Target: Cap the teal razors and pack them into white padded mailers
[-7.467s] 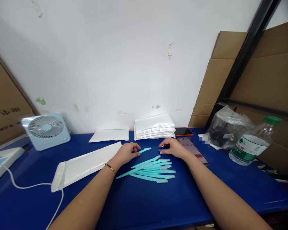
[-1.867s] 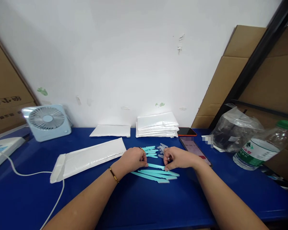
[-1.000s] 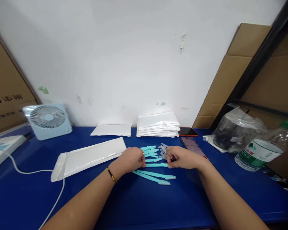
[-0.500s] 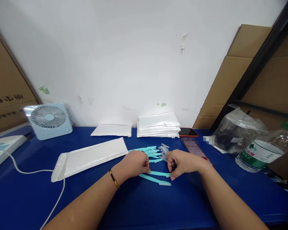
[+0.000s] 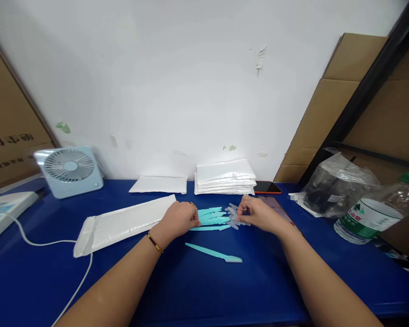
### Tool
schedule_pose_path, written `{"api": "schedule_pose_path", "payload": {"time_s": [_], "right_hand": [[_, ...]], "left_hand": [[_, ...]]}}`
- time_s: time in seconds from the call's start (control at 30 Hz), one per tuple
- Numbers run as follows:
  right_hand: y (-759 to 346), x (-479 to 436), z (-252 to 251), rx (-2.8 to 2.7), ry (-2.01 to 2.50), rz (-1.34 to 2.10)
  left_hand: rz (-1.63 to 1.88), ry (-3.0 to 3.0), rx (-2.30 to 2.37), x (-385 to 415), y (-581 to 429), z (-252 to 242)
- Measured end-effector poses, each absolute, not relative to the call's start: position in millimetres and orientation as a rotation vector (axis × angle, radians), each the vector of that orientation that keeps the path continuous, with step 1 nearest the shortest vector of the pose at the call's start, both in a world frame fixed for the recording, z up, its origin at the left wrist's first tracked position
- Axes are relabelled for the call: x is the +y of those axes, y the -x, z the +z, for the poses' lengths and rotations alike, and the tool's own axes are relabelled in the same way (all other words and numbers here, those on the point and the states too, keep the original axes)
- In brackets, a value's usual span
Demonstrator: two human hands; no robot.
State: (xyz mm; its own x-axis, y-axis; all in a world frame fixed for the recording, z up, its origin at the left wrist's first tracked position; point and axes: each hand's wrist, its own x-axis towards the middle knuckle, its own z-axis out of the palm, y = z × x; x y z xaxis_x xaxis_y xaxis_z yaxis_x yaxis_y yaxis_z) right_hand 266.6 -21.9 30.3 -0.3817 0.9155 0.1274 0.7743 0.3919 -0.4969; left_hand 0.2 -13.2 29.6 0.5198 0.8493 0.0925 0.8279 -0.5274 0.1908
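Several teal eyebrow razors [image 5: 213, 217] lie bunched together on the blue table. My left hand [image 5: 181, 217] is closed at their handle ends, thumb and fingers pinching a razor there. Just right of the blades is a small heap of clear plastic blade caps [image 5: 232, 216]. Over that heap my right hand [image 5: 257, 213] is closed in a pinch, with a clear cap at its fingertips, partly hidden. A single teal razor [image 5: 211, 252] lies apart, nearer to me, its blade end pointing right.
A long white padded envelope [image 5: 122, 223] lies left of my left hand. Behind are another white envelope [image 5: 158, 184] and a stack of them [image 5: 225, 178]. Phones [image 5: 276, 206] lie right of the stack. A fan [image 5: 70, 171], a cable and a water bottle [image 5: 371, 218] stand around.
Both hands have moved away from me, off the two front razors to the bunch and the caps. One front razor has left its place; the other stays.
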Motion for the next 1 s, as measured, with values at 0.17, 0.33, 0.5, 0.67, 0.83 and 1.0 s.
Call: {"api": "schedule_pose_path", "payload": {"time_s": [0.17,0.33,0.5,0.67,0.83,1.0], "right_hand": [[-267,-18,30,-2.122,1.483,0.362],[-264,-24,35,-2.172,1.402,0.512],[-256,-33,39,-2.149,1.209,1.016],[-248,-36,37,-2.084,1.071,0.986],[-246,-38,42,-2.135,0.978,0.734],[-261,-34,47,-1.983,1.02,0.673]], "left_hand": [[0.265,-2.598,1.219,-28,-9,34],[0.122,-2.564,0.992,-47,-23,30],[0.277,-2.475,1.206,-39,-18,32],[0.363,-2.262,1.209,-26,-7,36],[0.345,-2.089,1.013,-23,-1,40],[0.401,-1.942,0.991,-21,6,44]]}}
